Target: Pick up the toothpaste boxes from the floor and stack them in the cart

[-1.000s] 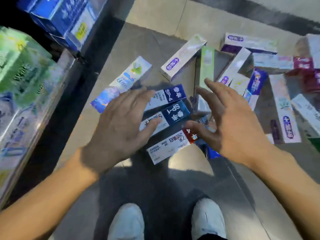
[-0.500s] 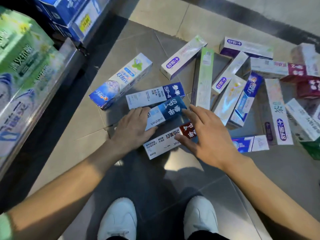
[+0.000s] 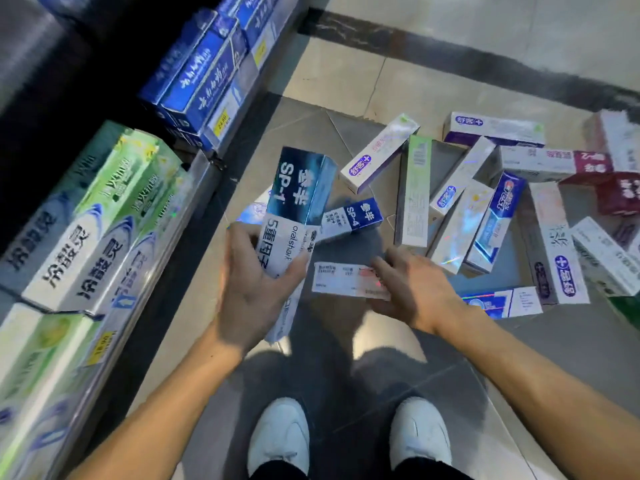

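- Since half a second ago our left hand (image 3: 252, 289) has lifted the SP-1 box (image 3: 298, 199) off the floor (image 3: 346, 81), fingers wrapped round it.
- Its long axis points away from us, blue end far.
- Our right hand (image 3: 415, 292) now grips the white box (image 3: 343, 280), lying crosswise.

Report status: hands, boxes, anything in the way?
Left hand grips SP-1 box, lifted. Right hand pinches white box on the floor. Pile still on floor; no cart visible.

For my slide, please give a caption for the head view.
Left hand lifts SP-1 box; right hand grips white box.
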Tool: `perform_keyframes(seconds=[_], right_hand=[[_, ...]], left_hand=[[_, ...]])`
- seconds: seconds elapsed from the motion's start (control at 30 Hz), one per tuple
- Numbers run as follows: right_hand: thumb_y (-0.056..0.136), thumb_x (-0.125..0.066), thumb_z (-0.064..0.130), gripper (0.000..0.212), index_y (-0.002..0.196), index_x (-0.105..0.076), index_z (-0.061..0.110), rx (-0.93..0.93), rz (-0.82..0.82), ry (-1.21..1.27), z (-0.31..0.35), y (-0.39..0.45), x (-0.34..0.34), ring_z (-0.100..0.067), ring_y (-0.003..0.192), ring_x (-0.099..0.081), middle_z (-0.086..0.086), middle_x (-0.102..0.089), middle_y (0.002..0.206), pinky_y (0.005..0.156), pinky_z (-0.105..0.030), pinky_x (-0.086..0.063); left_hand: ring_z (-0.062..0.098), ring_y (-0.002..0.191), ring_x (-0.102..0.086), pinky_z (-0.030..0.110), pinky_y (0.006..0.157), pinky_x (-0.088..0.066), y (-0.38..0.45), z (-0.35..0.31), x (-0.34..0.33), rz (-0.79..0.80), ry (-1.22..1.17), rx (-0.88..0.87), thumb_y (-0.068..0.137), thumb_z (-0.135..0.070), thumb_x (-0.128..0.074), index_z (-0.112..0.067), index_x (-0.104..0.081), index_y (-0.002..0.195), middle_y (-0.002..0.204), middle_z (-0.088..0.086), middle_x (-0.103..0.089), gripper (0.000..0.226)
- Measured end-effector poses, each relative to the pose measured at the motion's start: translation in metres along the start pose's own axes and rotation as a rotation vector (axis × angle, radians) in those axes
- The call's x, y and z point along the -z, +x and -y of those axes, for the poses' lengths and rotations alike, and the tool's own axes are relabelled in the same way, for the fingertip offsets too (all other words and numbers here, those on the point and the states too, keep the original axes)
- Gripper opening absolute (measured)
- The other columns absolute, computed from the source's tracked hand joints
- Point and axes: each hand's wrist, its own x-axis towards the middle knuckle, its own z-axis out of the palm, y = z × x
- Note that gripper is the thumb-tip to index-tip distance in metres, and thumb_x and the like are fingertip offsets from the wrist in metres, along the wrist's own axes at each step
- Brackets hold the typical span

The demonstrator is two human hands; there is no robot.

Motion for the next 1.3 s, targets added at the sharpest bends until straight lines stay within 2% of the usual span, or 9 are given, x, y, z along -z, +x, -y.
perform_keyframes(seconds=[0.23, 0.37, 0.5, 0.57, 0.67, 0.8, 1.0, 1.13, 1.3], right_hand=[[0.075, -0.074, 0.048, 0.048, 0.101, -0.042, 0.022, -0.464, -0.279, 0.751, 0.051, -0.106, 0.243, -0.025, 0.080, -0.060, 0.002, -0.061, 0.096, 0.066, -0.037, -0.047], [0.068, -0.076, 0.053, 0.052, 0.098, -0.040, 0.032, -0.578, -0.384, 1.115, 0.088, -0.198, 0.433, -0.019, 0.070, -0.069, 0.006, -0.070, 0.089, 0.066, -0.044, -0.058], [0.086, -0.077, 0.020, 0.040, 0.107, -0.044, 0.015, -0.544, -0.504, 1.363, 0.115, -0.294, 0.616, -0.015, 0.052, -0.060, 0.002, -0.068, 0.072, 0.051, -0.037, -0.052], [0.086, -0.078, 0.016, 0.039, 0.112, -0.049, 0.012, -0.502, -0.579, 1.363, 0.122, -0.334, 0.684, -0.008, 0.056, -0.061, -0.007, -0.068, 0.084, 0.054, -0.024, -0.052], [0.069, -0.078, 0.044, 0.050, 0.111, -0.056, 0.031, -0.483, -0.713, 1.333, 0.125, -0.382, 0.758, -0.010, 0.083, -0.069, 0.005, -0.072, 0.095, 0.075, -0.035, -0.054], [0.073, -0.075, 0.049, 0.057, 0.123, -0.055, 0.032, -0.436, -0.801, 1.374, 0.123, -0.440, 0.813, -0.013, 0.100, -0.071, 0.009, -0.073, 0.109, 0.092, -0.046, -0.054], [0.074, -0.080, 0.048, 0.055, 0.121, -0.058, 0.031, -0.508, -0.973, 1.366, 0.133, -0.512, 0.832, -0.004, 0.095, -0.070, 0.015, -0.073, 0.104, 0.086, -0.036, -0.053], [0.074, -0.075, 0.042, 0.046, 0.116, -0.059, 0.033, -0.645, -1.214, 1.350, 0.154, -0.545, 0.821, -0.006, 0.092, -0.071, 0.014, -0.073, 0.103, 0.077, -0.028, -0.053], [0.077, -0.081, 0.041, 0.044, 0.114, -0.058, 0.035, -0.925, -1.497, 1.227, 0.210, -0.586, 0.804, -0.002, 0.092, -0.069, 0.020, -0.071, 0.102, 0.077, -0.026, -0.050]], left_hand=[[-0.002, 0.081, -0.063, 0.015, 0.067, -0.047, 0.002, -0.217, 0.122, -0.019, -0.072, 0.104, 0.080, -0.037, -0.084, -0.027, -0.042, 0.108, 0.092, -0.012, -0.063, 0.051], [0.007, 0.082, -0.070, 0.043, 0.078, -0.058, -0.011, -0.391, 0.201, 0.050, -0.150, 0.164, 0.079, -0.038, -0.083, -0.034, -0.047, 0.104, 0.092, -0.011, -0.071, 0.043], [0.001, 0.081, -0.068, 0.044, 0.085, -0.056, -0.027, -0.571, 0.270, 0.090, -0.182, 0.154, 0.074, -0.051, -0.081, -0.033, -0.047, 0.104, 0.089, -0.014, -0.071, 0.049], [0.003, 0.081, -0.067, 0.040, 0.083, -0.055, -0.033, -0.655, 0.294, 0.081, -0.208, 0.112, 0.066, -0.064, -0.075, -0.035, -0.043, 0.101, 0.087, -0.015, -0.070, 0.056], [-0.002, 0.074, -0.065, 0.027, 0.071, -0.052, -0.046, -0.756, 0.318, 0.059, -0.250, -0.038, 0.069, -0.059, -0.077, -0.037, -0.040, 0.102, 0.083, -0.023, -0.068, 0.055], [0.001, 0.083, -0.068, 0.018, 0.072, -0.051, -0.073, -0.838, 0.335, 0.088, -0.357, -0.182, 0.075, -0.049, -0.078, -0.037, -0.041, 0.111, 0.092, -0.022, -0.069, 0.053], [-0.010, 0.085, -0.064, 0.020, 0.076, -0.050, -0.100, -0.886, 0.328, 0.293, -0.472, -0.242, 0.065, -0.054, -0.073, -0.031, -0.038, 0.129, 0.094, -0.039, -0.064, 0.076], [-0.017, 0.084, -0.061, 0.000, 0.063, -0.041, -0.109, -0.907, 0.321, 0.533, -0.422, -0.368, 0.075, -0.048, -0.075, -0.044, -0.038, 0.115, 0.092, -0.045, -0.060, 0.054], [-0.010, 0.082, -0.064, 0.014, 0.065, -0.045, -0.135, -0.933, 0.315, 0.799, -0.414, -0.542, 0.069, -0.055, -0.077, -0.044, -0.042, 0.106, 0.094, -0.039, -0.063, 0.052]])
